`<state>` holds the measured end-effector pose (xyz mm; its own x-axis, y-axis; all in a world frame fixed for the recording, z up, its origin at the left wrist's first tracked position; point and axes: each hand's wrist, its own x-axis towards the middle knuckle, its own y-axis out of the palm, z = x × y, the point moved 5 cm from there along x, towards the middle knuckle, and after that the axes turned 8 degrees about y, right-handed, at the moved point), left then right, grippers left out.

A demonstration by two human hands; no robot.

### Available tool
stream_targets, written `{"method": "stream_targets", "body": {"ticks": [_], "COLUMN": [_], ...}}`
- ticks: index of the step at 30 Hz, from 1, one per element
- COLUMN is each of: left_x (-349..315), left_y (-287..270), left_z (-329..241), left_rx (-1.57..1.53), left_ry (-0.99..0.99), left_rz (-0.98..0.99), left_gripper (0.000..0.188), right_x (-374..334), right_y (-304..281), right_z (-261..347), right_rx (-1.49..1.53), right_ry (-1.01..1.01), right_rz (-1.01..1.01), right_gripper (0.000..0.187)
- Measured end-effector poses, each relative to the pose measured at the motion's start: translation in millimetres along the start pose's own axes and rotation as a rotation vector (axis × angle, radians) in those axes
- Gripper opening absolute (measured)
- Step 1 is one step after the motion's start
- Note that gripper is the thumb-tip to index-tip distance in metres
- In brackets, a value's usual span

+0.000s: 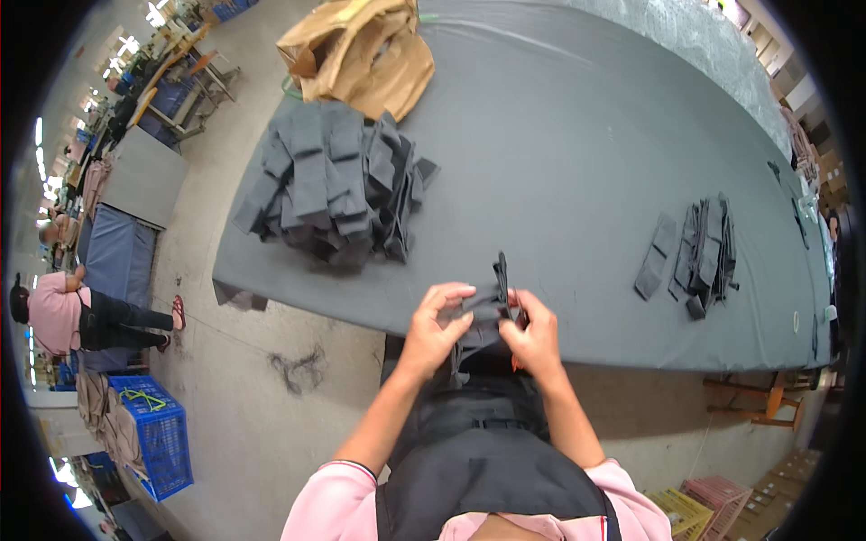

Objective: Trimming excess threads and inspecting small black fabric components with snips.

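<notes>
Both hands are at the table's near edge with a dark fabric piece [484,313] stretched between them. My left hand [437,326] pinches its left end between thumb and fingers. Its other end is in my right hand [534,330], which is closed too; a narrow dark strip stands up beside those fingers. A bit of orange shows just under the right hand; I cannot make out what it is. To the far left lies a big heap of dark grey fabric pieces [329,176]. A smaller stack of similar pieces [707,252] lies at the right, with a single piece [656,256] beside it.
A grey cloth covers the table [532,153]. Behind the big heap stands a crumpled brown paper bag [374,59]. On the floor at left is a blue plastic crate [162,442]; a person in pink [63,311] is beyond it. Clear plastic sheeting [686,45] lies along the far edge.
</notes>
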<state>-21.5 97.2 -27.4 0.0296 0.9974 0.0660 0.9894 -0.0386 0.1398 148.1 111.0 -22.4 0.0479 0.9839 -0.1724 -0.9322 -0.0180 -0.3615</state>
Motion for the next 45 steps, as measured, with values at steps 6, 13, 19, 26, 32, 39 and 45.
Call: {"method": "stream_targets", "body": {"ticks": [6,13,19,26,32,39,45], "left_x": [-5.1,-19.1,-14.6,-14.5,-13.1,-13.7,-16.2], "left_y": [-1.6,12.6,3.8,6.1,10.3,8.3,7.7], "left_z": [1.2,10.0,6.3,0.6,-5.6,4.0,2.8], "left_rx": [0.174,-0.269,0.02,0.042,0.095,0.076,0.099], "left_ry": [-0.009,-0.359,-0.232,-0.253,-0.214,-0.203,-0.215], "left_rz": [0.088,-0.152,-0.13,-0.128,-0.094,-0.073,-0.069], "left_gripper": [0.021,0.032,0.037,0.037,0.039,0.039,0.039], "right_x": [13.0,-20.2,-44.0,-46.4,-45.1,-49.6,-54.8], "right_y": [-1.4,19.5,-8.4,-13.1,-9.7,-5.8,-5.3], "right_z": [-10.9,-33.2,7.2,51.9,59.3,51.9,51.0], "right_rx": [0.09,0.577,0.221,-0.381,-0.444,-0.465,-0.454], "right_ry": [0.116,0.549,0.058,-0.4,-0.594,-0.608,-0.592], "right_rz": [0.231,0.71,0.056,0.048,-0.035,-0.079,-0.1], "right_gripper": [0.033,0.015,0.041,0.037,0.035,0.037,0.035]}}
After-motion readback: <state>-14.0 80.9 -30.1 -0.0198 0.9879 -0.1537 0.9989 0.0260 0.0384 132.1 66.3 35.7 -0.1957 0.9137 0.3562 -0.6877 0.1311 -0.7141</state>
